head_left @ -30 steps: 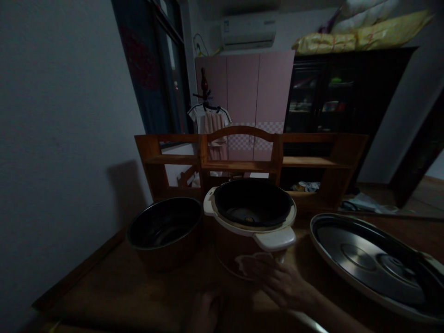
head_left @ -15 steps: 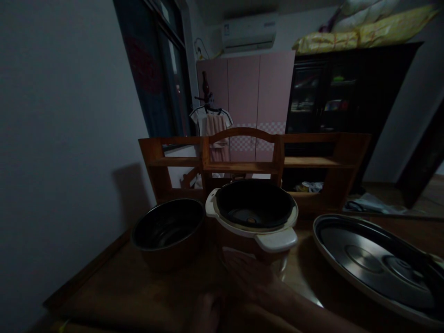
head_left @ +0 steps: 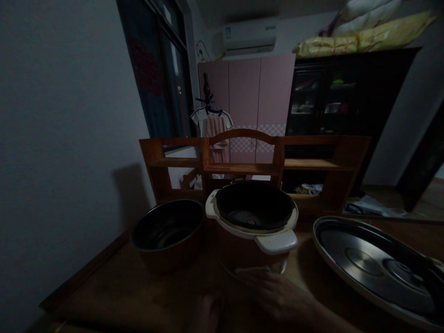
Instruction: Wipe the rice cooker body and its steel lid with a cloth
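Observation:
A lidless rice cooker body (head_left: 255, 231) with a white rim stands in the middle of a dark wooden table (head_left: 145, 291). My right hand (head_left: 277, 293) lies low in front of it, fingers stretched flat against a pale cloth (head_left: 253, 269) on the cooker's lower front wall. Only a dim part of my left hand (head_left: 208, 314) shows at the bottom edge on the table; its fingers are hard to make out. A dark inner pot (head_left: 168, 233) sits just left of the cooker.
A large round cooker lid (head_left: 374, 263) lies inside-up at the right. A wooden shelf rack (head_left: 249, 164) stands behind the pots. A wall runs along the left. Pink and dark wardrobes stand further back.
My right hand has slid over the cooker's front with the cloth, first leftward and up, then back down and a little right. The pots and lid have not moved.

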